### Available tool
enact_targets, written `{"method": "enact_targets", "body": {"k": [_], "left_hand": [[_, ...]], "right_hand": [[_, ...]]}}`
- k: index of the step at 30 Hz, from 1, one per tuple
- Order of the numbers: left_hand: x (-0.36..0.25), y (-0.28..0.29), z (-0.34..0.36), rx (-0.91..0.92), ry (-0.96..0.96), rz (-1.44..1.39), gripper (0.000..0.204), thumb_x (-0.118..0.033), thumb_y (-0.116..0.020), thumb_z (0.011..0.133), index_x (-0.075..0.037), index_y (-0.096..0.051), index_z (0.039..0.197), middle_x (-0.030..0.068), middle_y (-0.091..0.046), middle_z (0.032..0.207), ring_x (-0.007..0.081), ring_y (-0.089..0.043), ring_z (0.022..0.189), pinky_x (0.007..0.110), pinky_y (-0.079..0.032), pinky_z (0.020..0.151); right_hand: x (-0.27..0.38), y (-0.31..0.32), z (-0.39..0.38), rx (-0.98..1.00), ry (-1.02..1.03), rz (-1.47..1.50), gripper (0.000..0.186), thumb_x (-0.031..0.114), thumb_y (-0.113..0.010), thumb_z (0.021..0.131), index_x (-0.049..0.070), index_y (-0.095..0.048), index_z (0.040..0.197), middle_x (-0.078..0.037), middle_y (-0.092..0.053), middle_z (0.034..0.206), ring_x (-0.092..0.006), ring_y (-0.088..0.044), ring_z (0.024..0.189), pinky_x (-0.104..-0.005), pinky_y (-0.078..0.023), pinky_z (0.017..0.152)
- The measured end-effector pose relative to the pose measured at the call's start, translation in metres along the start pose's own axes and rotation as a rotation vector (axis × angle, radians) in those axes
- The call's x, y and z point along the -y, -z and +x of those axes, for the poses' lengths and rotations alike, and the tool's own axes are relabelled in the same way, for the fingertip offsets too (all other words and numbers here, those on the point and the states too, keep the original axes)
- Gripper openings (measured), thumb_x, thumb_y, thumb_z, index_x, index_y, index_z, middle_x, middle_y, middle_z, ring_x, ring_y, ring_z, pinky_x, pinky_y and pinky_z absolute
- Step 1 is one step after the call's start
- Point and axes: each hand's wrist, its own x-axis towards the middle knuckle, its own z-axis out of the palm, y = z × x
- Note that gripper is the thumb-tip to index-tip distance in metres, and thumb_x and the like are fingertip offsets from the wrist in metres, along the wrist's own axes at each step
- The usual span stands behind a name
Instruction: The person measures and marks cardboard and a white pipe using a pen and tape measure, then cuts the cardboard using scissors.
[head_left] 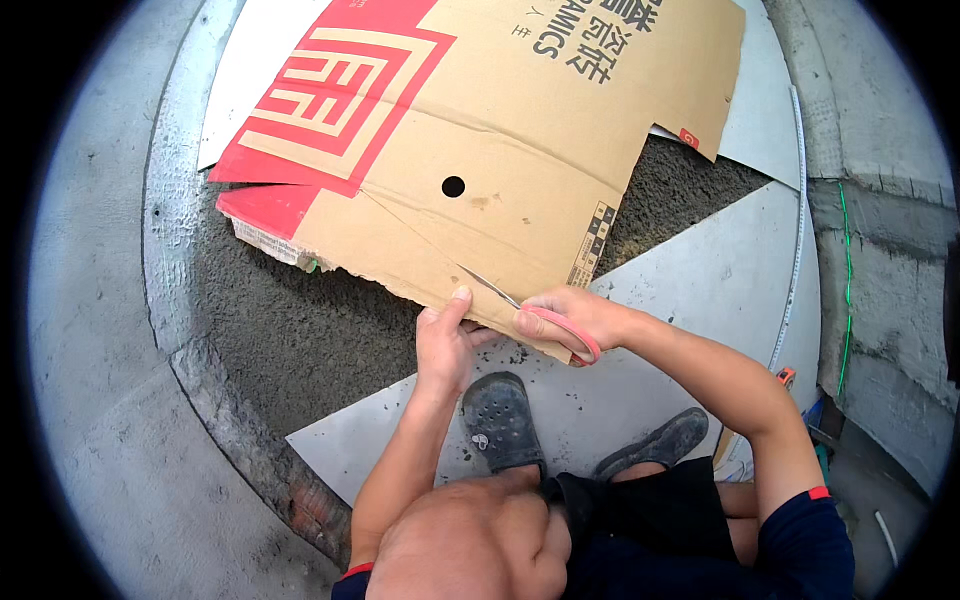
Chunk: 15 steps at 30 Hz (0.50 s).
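A flattened brown cardboard box with a red pattern and a round hole lies tilted in front of me. Its near edge is torn and ragged. My left hand grips that edge, thumb on top and fingers underneath. A pair of scissors with pink handles is in my right hand, close to the box's near right corner. The scissors' visible blade lies over the cardboard, pointing up and left along a thin line across it. The other blade is hidden.
Rough dark mortar shows beneath and left of the cardboard. Pale grey tiles lie around it, one under my dark clogs. An extended measuring tape runs along the right, near a green string on concrete.
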Motion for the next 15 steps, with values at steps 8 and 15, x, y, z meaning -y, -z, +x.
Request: {"method": "enact_targets", "body": {"k": [8,15], "left_hand": [[0.0,-0.004,-0.002,-0.009,-0.003,0.005,0.042,-0.026,-0.05,0.102,0.006,-0.054,0.127,0.0193,-0.068,0.113,0.0272,-0.071,0.094,0.039,-0.061,0.074],[0.0,-0.003,-0.001,-0.013,0.021,0.012,0.044,-0.026,-0.051,0.102,0.008,-0.052,0.129,0.0218,-0.066,0.117,0.0307,-0.069,0.101,0.045,-0.06,0.082]], "right_hand": [[-0.012,0.004,0.004,-0.031,0.068,-0.098,0.06,0.06,-0.049,0.1,0.004,-0.06,0.084,-0.001,-0.056,0.067,-0.0107,-0.056,0.064,-0.029,-0.047,0.056],[-0.013,0.008,0.021,-0.021,0.182,-0.138,0.07,0.067,-0.043,0.099,0.002,-0.067,0.098,-0.004,-0.063,0.078,-0.0138,-0.058,0.073,-0.0321,-0.049,0.064]]}}
